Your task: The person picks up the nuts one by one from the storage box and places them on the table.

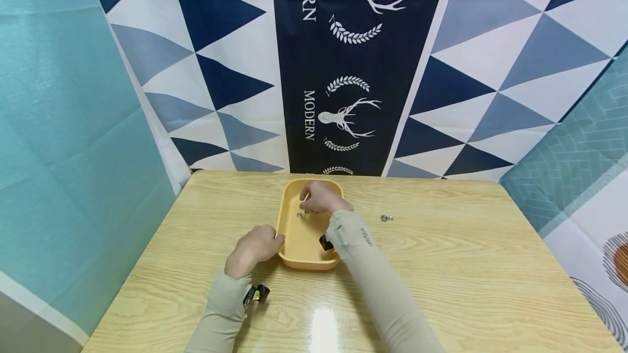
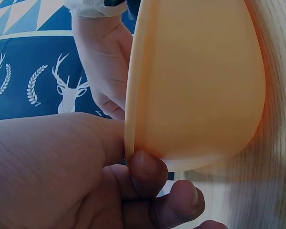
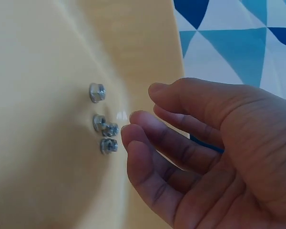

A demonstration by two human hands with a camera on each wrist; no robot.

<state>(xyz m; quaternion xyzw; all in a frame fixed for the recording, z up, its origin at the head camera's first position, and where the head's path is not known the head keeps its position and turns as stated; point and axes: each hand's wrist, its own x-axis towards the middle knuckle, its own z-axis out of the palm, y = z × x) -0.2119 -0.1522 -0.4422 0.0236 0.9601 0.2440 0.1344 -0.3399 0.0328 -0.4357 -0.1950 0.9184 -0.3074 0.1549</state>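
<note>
A yellow-orange plastic tray (image 1: 301, 247) stands on the wooden table. My left hand (image 1: 254, 249) pinches its left rim, thumb and fingers on either side of the wall, as the left wrist view shows closely. Over the tray's far part, my right hand (image 1: 321, 198) hovers with loosely bent fingers and nothing between them. Just beyond its fingertips, several small metal flange nuts (image 3: 97, 92) lie on the tray's floor, some of them close together. From the head view, my right hand and sleeve cover part of the tray.
Two more small metal nuts (image 1: 385, 218) lie side by side on the table (image 1: 441, 266), right of the tray. A patterned cloth (image 1: 235, 70) hangs behind the table's far edge, and a teal covering (image 1: 73, 124) stands along the left side.
</note>
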